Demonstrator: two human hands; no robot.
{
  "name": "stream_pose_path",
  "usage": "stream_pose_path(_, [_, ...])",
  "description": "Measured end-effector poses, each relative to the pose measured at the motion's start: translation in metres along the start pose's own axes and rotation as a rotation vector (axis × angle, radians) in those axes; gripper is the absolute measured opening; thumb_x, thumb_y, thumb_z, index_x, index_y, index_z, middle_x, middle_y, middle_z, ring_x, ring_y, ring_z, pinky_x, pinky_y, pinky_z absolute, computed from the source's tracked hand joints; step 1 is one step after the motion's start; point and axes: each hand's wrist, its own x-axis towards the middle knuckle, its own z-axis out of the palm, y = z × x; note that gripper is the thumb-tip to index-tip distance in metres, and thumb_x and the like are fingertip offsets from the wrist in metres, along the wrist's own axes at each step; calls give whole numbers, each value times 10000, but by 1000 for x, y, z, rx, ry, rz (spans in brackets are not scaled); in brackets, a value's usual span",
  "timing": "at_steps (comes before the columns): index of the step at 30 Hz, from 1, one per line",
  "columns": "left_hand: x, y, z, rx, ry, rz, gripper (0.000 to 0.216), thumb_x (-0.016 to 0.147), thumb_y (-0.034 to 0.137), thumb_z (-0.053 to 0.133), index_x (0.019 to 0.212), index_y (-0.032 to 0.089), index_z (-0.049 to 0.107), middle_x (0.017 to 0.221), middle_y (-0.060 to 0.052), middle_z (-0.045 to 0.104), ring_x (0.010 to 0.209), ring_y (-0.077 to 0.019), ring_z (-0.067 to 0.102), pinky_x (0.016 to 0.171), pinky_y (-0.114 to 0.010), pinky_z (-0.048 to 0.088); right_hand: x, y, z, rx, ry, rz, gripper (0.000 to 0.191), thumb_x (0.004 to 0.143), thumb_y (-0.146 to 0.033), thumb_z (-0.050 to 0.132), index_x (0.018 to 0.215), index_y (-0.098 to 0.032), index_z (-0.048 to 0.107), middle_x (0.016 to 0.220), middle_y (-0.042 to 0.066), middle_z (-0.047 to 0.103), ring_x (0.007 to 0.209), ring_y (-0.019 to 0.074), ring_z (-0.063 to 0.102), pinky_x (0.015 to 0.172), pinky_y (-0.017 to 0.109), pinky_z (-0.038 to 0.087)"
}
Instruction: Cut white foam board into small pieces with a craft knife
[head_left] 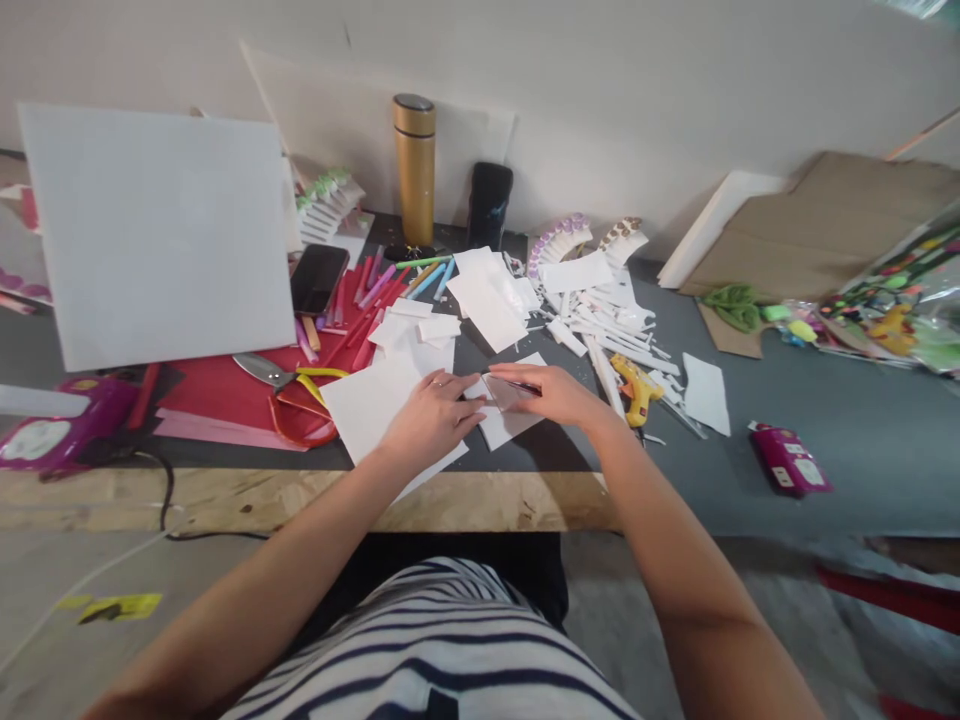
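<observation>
My left hand (439, 415) lies with its fingers stretched out, pressing on a small white card (510, 425) and on the larger white sheet (367, 400) beneath it. In my right hand (553, 393), the fingers are closed around a thin dark tool (523, 386), perhaps a pen or craft knife. Its tip points toward my left fingertips. Between the hands, a greyish triangular piece (502, 392) rests over the card; its kind is unclear. Just behind sit small white paper pieces (412, 325) and a stack of white cards (487, 300).
Orange-handled scissors (300, 400) lie left on red paper, near coloured sticks (360, 300) and a phone (319, 280). A yellow glue gun (637, 390) is beside white strips (607, 320) at right. A gold flask (415, 170) stands behind; a purple power strip (789, 460) sits right.
</observation>
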Motion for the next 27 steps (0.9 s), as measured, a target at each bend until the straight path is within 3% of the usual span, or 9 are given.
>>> stream_pose_path(11, [2, 2, -3, 32, -19, 46, 283, 1018, 285, 526, 1136, 159, 751, 1402, -179, 615, 1191, -281, 650, 1092, -557, 459, 5, 6, 0, 117, -20, 121, 657, 757, -173, 734, 1391, -317, 641, 1386, 2, 663, 1212, 258, 652, 1023, 370, 508])
stream_pose_path(14, [5, 4, -6, 95, -70, 87, 280, 1026, 259, 504, 1129, 140, 736, 1421, -159, 603, 1307, -293, 581, 1158, -566, 398, 5, 3, -1, 90, -19, 110, 777, 768, -199, 742, 1500, -331, 515, 1423, 3, 635, 1234, 259, 639, 1025, 371, 499])
stream_pose_path(18, [11, 5, -4, 144, -132, 241, 283, 1022, 175, 471, 1102, 81, 726, 1340, -169, 658, 1316, -251, 581, 1225, -473, 343, 3, 1, -1, 144, -19, 118, 931, 773, -207, 756, 1593, -333, 336, 1453, 23, 609, 1260, 248, 619, 1030, 372, 490])
stream_pose_path(22, [14, 4, -1, 174, -217, 319, 297, 1004, 116, 453, 1034, 46, 739, 1253, -192, 697, 1282, -250, 607, 1166, -386, 427, 4, 5, -1, 143, -25, 93, 894, 795, -253, 766, 1583, -343, 355, 1455, 20, 607, 1264, 249, 609, 1011, 378, 496])
stream_pose_path(27, [15, 4, -6, 122, -231, 268, 381, 1048, 258, 438, 1216, 5, 668, 1330, -211, 656, 1292, -281, 601, 1110, -397, 486, 3, 8, -1, 133, -43, 74, 880, 798, -278, 764, 1580, -342, 366, 1468, 27, 595, 1260, 255, 607, 1003, 384, 499])
